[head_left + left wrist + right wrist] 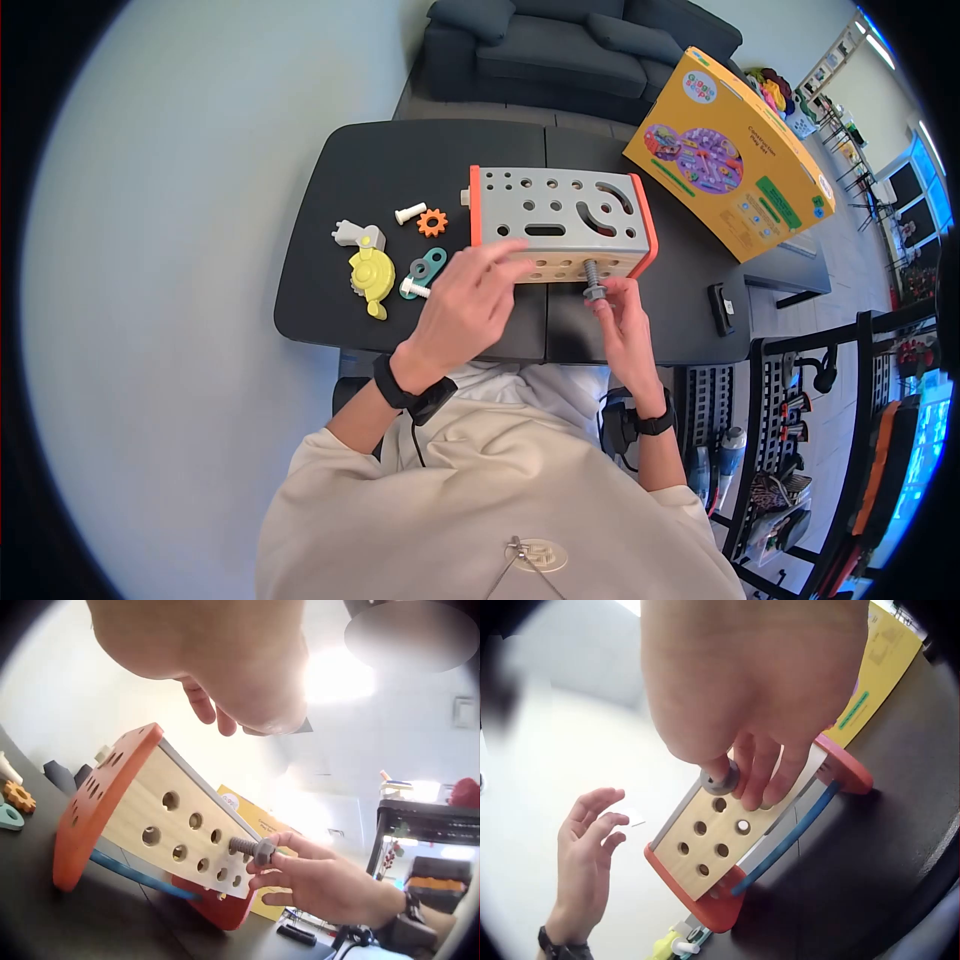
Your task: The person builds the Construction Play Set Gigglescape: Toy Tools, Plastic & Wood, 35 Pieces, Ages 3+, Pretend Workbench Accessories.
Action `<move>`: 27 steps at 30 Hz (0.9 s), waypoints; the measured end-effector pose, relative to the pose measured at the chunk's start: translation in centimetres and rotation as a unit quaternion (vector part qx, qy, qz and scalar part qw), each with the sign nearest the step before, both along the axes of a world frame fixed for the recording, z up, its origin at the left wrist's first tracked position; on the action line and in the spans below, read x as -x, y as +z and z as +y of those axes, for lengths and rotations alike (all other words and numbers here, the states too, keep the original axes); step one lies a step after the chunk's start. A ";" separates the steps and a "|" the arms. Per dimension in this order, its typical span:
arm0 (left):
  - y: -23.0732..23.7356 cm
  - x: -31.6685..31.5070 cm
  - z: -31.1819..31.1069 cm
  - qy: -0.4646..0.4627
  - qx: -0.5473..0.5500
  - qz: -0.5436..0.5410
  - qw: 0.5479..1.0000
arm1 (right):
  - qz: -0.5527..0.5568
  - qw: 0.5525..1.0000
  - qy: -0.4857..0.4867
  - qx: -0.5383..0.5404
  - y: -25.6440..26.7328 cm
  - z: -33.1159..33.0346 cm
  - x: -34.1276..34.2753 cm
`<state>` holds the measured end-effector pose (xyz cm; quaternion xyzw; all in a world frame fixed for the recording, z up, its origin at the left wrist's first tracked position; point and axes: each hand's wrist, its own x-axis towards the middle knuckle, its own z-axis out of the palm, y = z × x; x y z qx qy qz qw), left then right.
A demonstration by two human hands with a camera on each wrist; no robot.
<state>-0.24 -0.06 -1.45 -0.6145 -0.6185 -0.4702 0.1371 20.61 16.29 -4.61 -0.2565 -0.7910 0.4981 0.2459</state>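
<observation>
Head view: right hand (630,325) pinches the bolt (591,272) by its head, shank running away from those fingers toward the box (558,218); left hand (468,305), farther off, hangs loose-fingered.

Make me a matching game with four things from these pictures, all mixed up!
Things:
1. Grey threaded bolt
2. Small orange toothed gear
3. Large yellow cardboard box
4. Dark grey cushioned sofa

Clues:
A. Beyond the black table
B. Held by the right hand
C. Lying beside a short white bolt
D. Shows a purple oval picture

Right pairs: 1-B, 2-C, 3-D, 4-A
</observation>
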 end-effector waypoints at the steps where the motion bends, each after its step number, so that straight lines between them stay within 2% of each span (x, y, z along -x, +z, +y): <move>1: -0.2 0.3 0.1 0.009 0.013 -0.016 1.000 | -0.005 1.000 -0.010 -0.016 -0.1 0.1 0.1; 10: -1.1 0.5 0.2 0.018 0.043 -0.046 0.998 | -0.021 0.999 -0.020 -0.042 0.0 0.0 0.1; 17: -1.2 0.4 0.2 0.017 0.032 -0.018 0.999 | -0.007 0.998 -0.030 -0.055 -0.7 0.7 0.4; 19: -1.4 0.5 0.3 0.025 0.036 -0.035 0.998 | -0.023 0.994 -0.047 -0.098 -0.2 0.7 1.1; 23: -1.3 0.8 0.1 0.032 0.038 -0.027 0.998 | -0.060 0.989 -0.099 -0.097 0.6 0.9 1.8; 25: -1.5 0.8 0.1 0.037 0.037 -0.037 0.998 | -0.112 0.973 -0.141 -0.143 0.9 0.9 2.0; 26: -1.5 0.8 0.1 0.037 0.037 -0.038 0.998 | -0.113 0.973 -0.141 -0.143 0.8 0.9 2.1; 27: -1.5 0.8 0.2 0.054 0.023 -0.047 0.997 | -0.099 0.962 -0.157 -0.200 0.8 0.8 2.2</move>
